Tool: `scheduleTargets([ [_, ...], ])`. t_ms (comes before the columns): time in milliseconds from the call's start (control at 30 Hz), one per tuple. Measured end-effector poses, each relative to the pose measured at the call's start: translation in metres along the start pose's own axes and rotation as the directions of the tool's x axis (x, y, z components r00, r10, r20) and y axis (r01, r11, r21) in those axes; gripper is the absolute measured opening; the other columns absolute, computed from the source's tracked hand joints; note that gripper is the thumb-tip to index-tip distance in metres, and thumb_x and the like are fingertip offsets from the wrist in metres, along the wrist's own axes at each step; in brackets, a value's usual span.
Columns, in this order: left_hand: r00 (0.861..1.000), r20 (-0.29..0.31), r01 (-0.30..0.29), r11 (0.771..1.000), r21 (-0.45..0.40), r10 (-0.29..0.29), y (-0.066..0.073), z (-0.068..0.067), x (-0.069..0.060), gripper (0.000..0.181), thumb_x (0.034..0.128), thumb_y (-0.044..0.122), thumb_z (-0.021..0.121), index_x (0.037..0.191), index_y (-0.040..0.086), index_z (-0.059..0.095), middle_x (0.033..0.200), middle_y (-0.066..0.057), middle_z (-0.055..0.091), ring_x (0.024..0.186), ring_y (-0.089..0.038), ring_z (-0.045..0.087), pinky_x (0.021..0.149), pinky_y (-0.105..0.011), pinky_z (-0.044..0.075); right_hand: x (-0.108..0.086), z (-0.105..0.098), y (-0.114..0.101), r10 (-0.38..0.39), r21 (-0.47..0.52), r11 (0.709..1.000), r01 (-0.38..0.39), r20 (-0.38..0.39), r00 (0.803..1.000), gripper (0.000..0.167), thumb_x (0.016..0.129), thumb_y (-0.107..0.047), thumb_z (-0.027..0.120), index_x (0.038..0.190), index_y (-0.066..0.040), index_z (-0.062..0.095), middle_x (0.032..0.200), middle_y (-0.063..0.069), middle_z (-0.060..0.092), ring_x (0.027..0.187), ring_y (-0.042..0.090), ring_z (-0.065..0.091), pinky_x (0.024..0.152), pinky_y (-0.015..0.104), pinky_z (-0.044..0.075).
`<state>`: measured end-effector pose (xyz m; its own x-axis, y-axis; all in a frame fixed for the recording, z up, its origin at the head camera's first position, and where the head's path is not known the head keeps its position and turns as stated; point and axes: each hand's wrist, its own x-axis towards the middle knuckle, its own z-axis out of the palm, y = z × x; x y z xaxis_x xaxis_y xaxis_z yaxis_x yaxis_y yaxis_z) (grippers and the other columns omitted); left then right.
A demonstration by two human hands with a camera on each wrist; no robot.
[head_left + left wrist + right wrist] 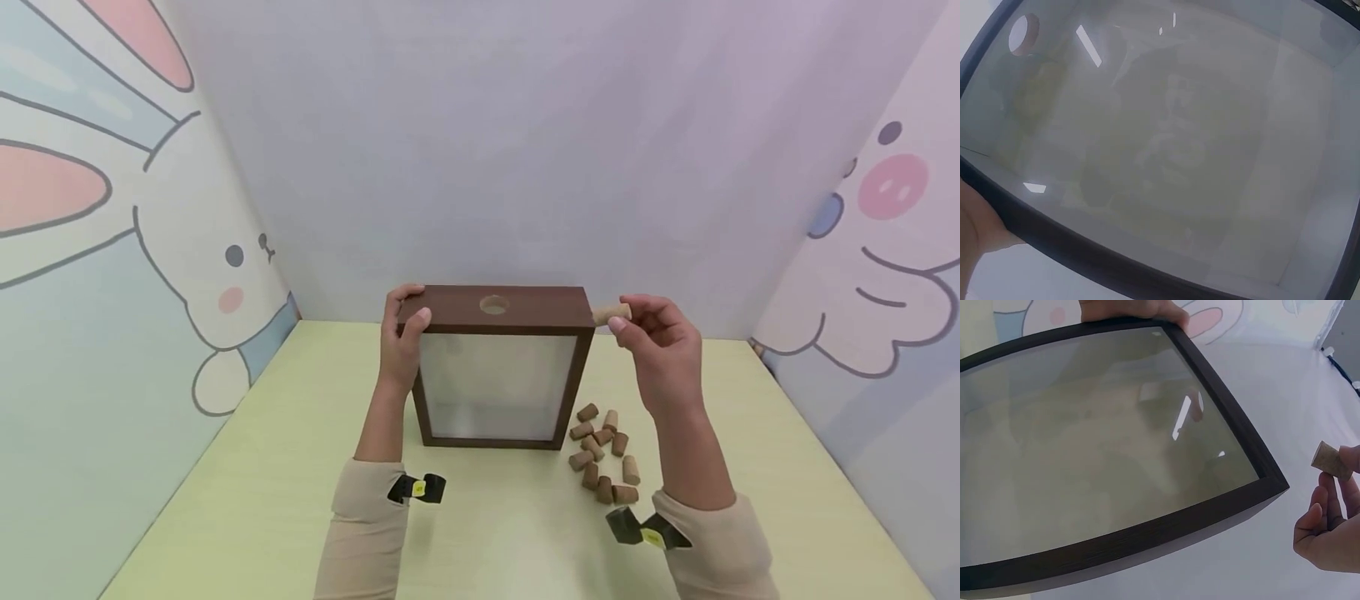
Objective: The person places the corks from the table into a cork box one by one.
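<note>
A dark brown frame box [517,321] with a clear front pane stands upright on the table, a round hole [494,305] in its top face. My left hand [401,346] grips the box's top left corner, thumb on the top face; part of that hand [982,228] shows at the lower left of the left wrist view. Beside the top right corner, my right hand [663,350] pinches a cork [611,313] between thumb and fingers. In the right wrist view this cork [1329,459] is apart from the box, and the right hand [1332,528] is partly cut off.
Several loose corks [592,448] lie on the pale green table [255,500] to the right of the box's base. A pale curtain [480,150] hangs behind the box. Side panels with a cartoon rabbit [187,250] and a cartoon pig [862,275] stand left and right.
</note>
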<state>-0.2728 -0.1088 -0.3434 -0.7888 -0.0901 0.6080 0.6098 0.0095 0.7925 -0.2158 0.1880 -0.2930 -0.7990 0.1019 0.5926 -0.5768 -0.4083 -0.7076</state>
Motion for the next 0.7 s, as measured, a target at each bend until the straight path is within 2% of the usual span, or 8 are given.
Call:
scheduleTargets([
  [167, 0.999, 0.036, -0.007, 1.000, -0.008, 0.008, 0.002, -0.001, -0.001, 0.041, 0.0880, 0.028, 0.048, 0.120, 0.002, 0.048, 0.131, -0.007, 0.040, 0.121, -0.017, 0.034, 0.095, -0.044, 0.024, 0.010, 0.005, 0.001, -0.006, 0.045, 0.999, 0.006, 0.001, 1.000, 0.025, 0.081, 0.019, 0.054, 0.098, 0.004, 0.064, 0.084, 0.010, 0.056, 0.071, 0.017, 0.048, 0.066, 0.024, 0.043],
  [300, 1.000, 0.031, 0.002, 1.000, -0.008, -0.002, 0.002, -0.002, -0.002, 0.039, 0.0880, 0.028, 0.048, 0.116, 0.001, 0.049, 0.130, -0.008, 0.041, 0.123, -0.016, 0.032, 0.095, -0.044, 0.023, 0.018, 0.012, 0.001, -0.006, 0.064, 0.998, 0.006, 0.000, 1.000, 0.024, 0.080, 0.018, 0.056, 0.098, 0.003, 0.065, 0.086, 0.011, 0.057, 0.072, 0.017, 0.049, 0.066, 0.023, 0.044],
  [533, 1.000, 0.024, 0.002, 1.000, -0.019, -0.002, -0.001, -0.002, -0.001, 0.037, 0.0868, 0.022, 0.048, 0.116, -0.001, 0.047, 0.129, -0.010, 0.039, 0.123, -0.019, 0.031, 0.095, -0.044, 0.022, 0.032, 0.026, 0.004, 0.028, 0.001, 1.000, -0.028, -0.001, 1.000, 0.025, 0.079, 0.016, 0.059, 0.095, -0.002, 0.067, 0.084, 0.008, 0.060, 0.073, 0.016, 0.053, 0.065, 0.023, 0.045],
  [700, 1.000, 0.024, 0.010, 1.000, -0.001, -0.010, 0.002, -0.001, 0.000, 0.038, 0.0873, 0.026, 0.048, 0.116, 0.000, 0.048, 0.127, -0.010, 0.041, 0.123, -0.018, 0.033, 0.097, -0.044, 0.022, 0.042, 0.038, 0.008, 0.068, -0.038, 0.997, -0.067, 0.028, 0.997, 0.024, 0.080, 0.011, 0.062, 0.096, -0.007, 0.067, 0.084, 0.006, 0.060, 0.076, 0.015, 0.054, 0.063, 0.023, 0.041],
])
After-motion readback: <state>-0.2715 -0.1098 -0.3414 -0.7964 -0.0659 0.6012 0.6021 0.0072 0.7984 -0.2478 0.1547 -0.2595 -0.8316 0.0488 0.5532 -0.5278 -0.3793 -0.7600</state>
